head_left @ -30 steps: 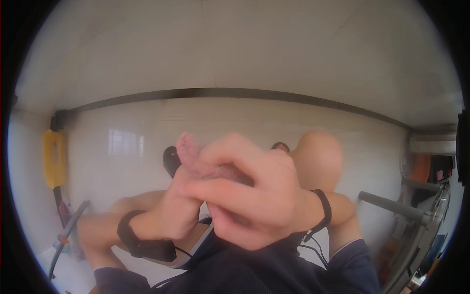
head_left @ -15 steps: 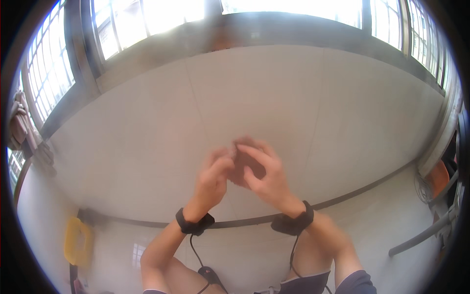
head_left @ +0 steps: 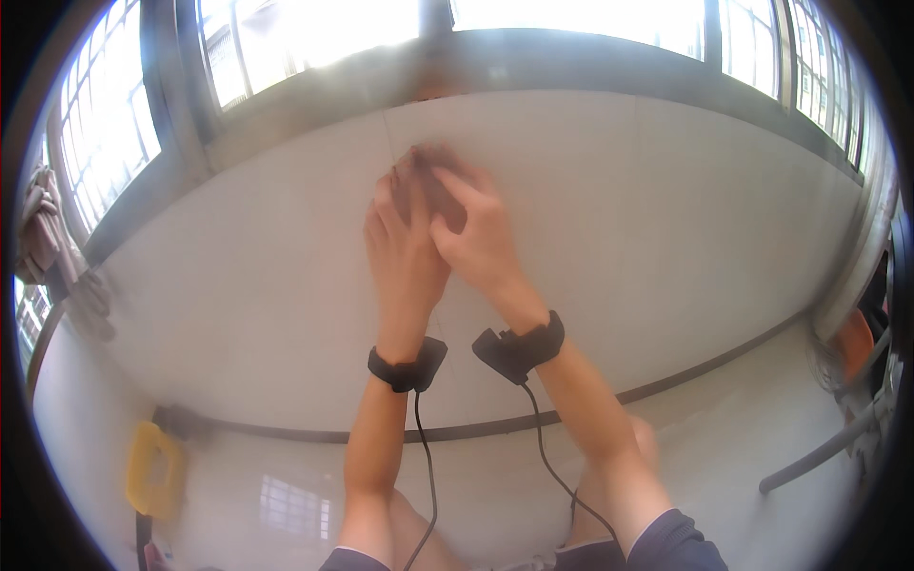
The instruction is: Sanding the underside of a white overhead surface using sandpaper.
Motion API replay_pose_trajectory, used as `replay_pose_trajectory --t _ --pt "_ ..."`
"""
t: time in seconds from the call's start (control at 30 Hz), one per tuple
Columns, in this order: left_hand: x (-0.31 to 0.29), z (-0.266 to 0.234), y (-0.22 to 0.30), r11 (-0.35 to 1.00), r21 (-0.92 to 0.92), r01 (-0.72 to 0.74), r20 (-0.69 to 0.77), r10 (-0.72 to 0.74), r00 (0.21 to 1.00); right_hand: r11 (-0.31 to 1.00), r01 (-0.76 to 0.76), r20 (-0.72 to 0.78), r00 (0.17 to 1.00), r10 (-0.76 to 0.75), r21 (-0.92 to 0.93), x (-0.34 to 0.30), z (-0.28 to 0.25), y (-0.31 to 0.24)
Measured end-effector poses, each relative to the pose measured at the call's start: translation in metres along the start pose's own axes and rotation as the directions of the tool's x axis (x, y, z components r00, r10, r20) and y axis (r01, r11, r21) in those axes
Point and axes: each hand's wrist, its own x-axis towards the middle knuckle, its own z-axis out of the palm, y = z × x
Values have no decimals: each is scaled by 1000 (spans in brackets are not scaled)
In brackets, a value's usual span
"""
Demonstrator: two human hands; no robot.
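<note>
My hands are together over the far middle of a pale surface, fingertips meeting. My left hand (head_left: 407,238) reaches forward with its fingers close together and bent at the tips. My right hand (head_left: 476,228) curls toward it, with thumb and forefinger around a reddish-brown patch between the hands. Blur and shadow hide whether that patch is a held thing or shaded skin. A small dark spot shows at the fingertips. Each wrist wears a black strap with a box, the left one (head_left: 409,364) and the right one (head_left: 519,347), and a cable runs down from each.
The pale tabletop (head_left: 657,247) has thin seams and a dark front edge. Barred windows (head_left: 314,48) run along the back. A yellow plastic piece with an opening (head_left: 143,471) is at the lower left. Bundled cloth (head_left: 40,228) hangs at left. An orange thing (head_left: 854,344) and a grey bar (head_left: 819,462) stand at right.
Both hands have moved forward, away from me, and slightly left across the surface. They stay together at the fingertips, and the left fingers look straighter than before.
</note>
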Motion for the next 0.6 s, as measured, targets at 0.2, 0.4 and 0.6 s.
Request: replay_pose_trajectory --t 0.2,0.4,0.6 --pt "-7 0 -10 1000 -11 15 49 -14 999 978 -207 284 937 203 -16 1 -14 -1" --pt "13 -4 -11 999 44 -11 -26 12 1000 995 94 73 993 -96 27 -1 0 -2" --pt "9 0 7 1000 10 3 100 -3 995 998 25 40 999 -23 -53 2 -7 16"
